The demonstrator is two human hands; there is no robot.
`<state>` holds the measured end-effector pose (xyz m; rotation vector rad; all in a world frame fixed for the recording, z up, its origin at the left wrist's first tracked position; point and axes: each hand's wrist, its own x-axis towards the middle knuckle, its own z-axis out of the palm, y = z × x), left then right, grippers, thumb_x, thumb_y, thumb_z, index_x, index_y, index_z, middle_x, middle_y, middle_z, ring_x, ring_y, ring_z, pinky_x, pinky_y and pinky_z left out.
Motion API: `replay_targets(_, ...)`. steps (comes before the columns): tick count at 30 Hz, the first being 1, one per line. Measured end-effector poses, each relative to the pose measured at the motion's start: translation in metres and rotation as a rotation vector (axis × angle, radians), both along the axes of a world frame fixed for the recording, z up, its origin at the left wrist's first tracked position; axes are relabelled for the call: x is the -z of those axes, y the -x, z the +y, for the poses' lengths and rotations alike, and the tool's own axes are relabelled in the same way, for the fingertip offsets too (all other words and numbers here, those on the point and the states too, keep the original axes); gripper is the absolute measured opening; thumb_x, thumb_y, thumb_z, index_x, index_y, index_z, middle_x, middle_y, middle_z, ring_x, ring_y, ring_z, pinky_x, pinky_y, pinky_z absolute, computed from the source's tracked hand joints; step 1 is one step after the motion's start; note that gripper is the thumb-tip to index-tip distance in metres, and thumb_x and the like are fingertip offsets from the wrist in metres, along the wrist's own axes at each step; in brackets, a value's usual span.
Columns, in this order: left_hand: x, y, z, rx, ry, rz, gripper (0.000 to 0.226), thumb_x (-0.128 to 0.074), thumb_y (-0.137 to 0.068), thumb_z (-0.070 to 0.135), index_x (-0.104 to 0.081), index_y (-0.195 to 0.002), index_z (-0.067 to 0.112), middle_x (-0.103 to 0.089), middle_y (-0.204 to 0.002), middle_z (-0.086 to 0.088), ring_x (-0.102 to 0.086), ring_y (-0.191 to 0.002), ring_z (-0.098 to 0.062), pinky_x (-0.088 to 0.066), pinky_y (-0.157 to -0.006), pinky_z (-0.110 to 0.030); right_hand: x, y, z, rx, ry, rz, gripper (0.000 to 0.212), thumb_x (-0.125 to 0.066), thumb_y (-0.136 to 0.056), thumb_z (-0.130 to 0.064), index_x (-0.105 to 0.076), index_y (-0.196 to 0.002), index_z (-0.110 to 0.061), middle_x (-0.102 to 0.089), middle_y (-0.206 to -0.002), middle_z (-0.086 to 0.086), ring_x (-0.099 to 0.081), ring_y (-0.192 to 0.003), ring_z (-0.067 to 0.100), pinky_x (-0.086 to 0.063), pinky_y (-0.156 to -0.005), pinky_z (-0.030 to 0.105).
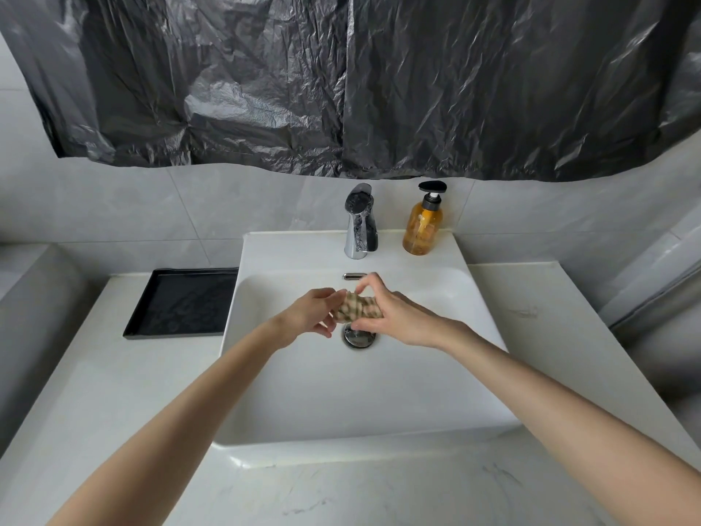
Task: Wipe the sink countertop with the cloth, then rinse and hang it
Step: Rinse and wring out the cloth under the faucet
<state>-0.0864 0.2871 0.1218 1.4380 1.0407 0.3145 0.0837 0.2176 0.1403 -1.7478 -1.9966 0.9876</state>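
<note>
A small beige and brown cloth is bunched into a tight twisted roll above the white sink basin, just over the drain. My left hand grips its left end and my right hand wraps its right end from above. Both hands meet over the middle of the basin, below the chrome faucet. No water is visibly running from the faucet. The pale marble countertop surrounds the basin.
An amber soap pump bottle stands on the sink's back ledge, right of the faucet. A black tray lies on the counter left of the basin. Crinkled black plastic sheeting covers the wall above. A metal bar runs at the right.
</note>
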Motion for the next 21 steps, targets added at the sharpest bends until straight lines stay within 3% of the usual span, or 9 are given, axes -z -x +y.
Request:
replay_targets(2,-0.001,0.001,0.003,-0.046,0.083,-0.018,0.026,-0.046,-0.097,0.033,-0.053,-0.084,0.012,-0.050,-0.071,-0.001,-0.050,-0.053,-0.011,-0.050,-0.055,-0.019,-0.003,0.005,-0.003,-0.076,-0.195,-0.254,0.043,-0.058,-0.094,-0.033,-0.029,-0.125,-0.021,-0.049,-0.077,-0.004,-0.043,-0.057,0.022,-0.037,-0.055,0.032)
replay_targets(5,-0.004,0.001,0.007,-0.078,0.157,0.008,0.025,-0.048,-0.095,0.031,-0.055,-0.078,0.014,-0.051,-0.067,0.001,-0.049,-0.050,-0.008,-0.050,-0.057,-0.018,0.001,0.009,-0.002,-0.154,-0.388,-0.636,0.045,-0.044,-0.100,-0.033,-0.029,-0.139,-0.016,-0.052,-0.117,0.006,-0.061,-0.079,0.036,-0.049,-0.065,0.041)
replay_targets(9,-0.005,-0.003,0.004,-0.146,0.188,0.054,0.029,-0.048,-0.095,0.031,-0.054,-0.073,0.014,-0.052,-0.066,-0.002,-0.050,-0.048,-0.008,-0.052,-0.053,-0.018,0.009,0.011,0.002,-0.200,-0.428,-0.785,0.036,-0.038,-0.102,-0.028,-0.035,-0.133,-0.011,-0.048,-0.115,0.010,-0.062,-0.079,0.037,-0.039,-0.055,0.039)
replay_targets(11,-0.005,-0.004,0.002,-0.159,0.171,-0.015,0.032,-0.043,-0.097,0.036,-0.058,-0.081,0.013,-0.057,-0.072,-0.002,-0.056,-0.054,-0.010,-0.055,-0.059,-0.022,0.009,0.007,0.005,-0.097,-0.410,-0.614,0.030,-0.042,-0.100,-0.028,-0.038,-0.126,-0.013,-0.053,-0.115,0.009,-0.062,-0.082,0.037,-0.045,-0.061,0.040)
replay_targets(13,-0.002,-0.003,-0.001,-0.127,0.039,-0.031,0.034,-0.038,-0.098,0.041,-0.058,-0.102,0.014,-0.063,-0.090,-0.002,-0.061,-0.070,-0.014,-0.053,-0.068,-0.025,0.009,0.001,0.008,0.024,-0.294,-0.280,0.022,-0.046,-0.099,-0.027,-0.039,-0.116,-0.015,-0.059,-0.101,0.009,-0.058,-0.077,0.031,-0.045,-0.065,0.038)
replay_targets(15,0.002,0.000,-0.007,-0.067,-0.204,0.013,0.033,-0.037,-0.098,0.042,-0.051,-0.120,0.021,-0.060,-0.109,0.003,-0.061,-0.083,-0.013,-0.049,-0.073,-0.024,0.007,-0.004,0.007,0.119,-0.101,0.097,0.017,-0.050,-0.098,-0.026,-0.038,-0.103,-0.016,-0.055,-0.075,0.004,-0.046,-0.059,0.019,-0.038,-0.053,0.028)
replay_targets(17,0.006,0.003,-0.015,0.019,-0.413,-0.004,0.033,-0.037,-0.098,0.043,-0.045,-0.127,0.029,-0.056,-0.113,0.013,-0.060,-0.089,-0.008,-0.046,-0.075,-0.019,0.000,-0.006,0.004,0.178,0.115,0.416,0.019,-0.051,-0.099,-0.026,-0.034,-0.097,-0.016,-0.042,-0.063,-0.004,-0.031,-0.046,0.009,-0.023,-0.041,0.019)
replay_targets(19,0.005,0.004,-0.020,0.053,-0.529,-0.035,0.035,-0.036,-0.097,0.045,-0.042,-0.129,0.032,-0.055,-0.109,0.019,-0.059,-0.090,-0.004,-0.047,-0.079,-0.019,-0.006,-0.007,0.002,0.172,0.275,0.560,0.020,-0.051,-0.099,-0.029,-0.034,-0.095,-0.018,-0.038,-0.063,-0.006,-0.022,-0.044,0.007,-0.014,-0.041,0.019)
replay_targets(21,0.001,0.003,-0.020,0.048,-0.569,-0.065,0.025,-0.038,-0.098,0.041,-0.049,-0.117,0.029,-0.058,-0.098,0.018,-0.056,-0.076,-0.002,-0.046,-0.073,-0.018,-0.012,-0.008,0.001,0.137,0.346,0.594,0.020,-0.052,-0.098,-0.031,-0.036,-0.097,-0.019,-0.038,-0.066,-0.006,-0.020,-0.045,0.007,-0.012,-0.044,0.020)
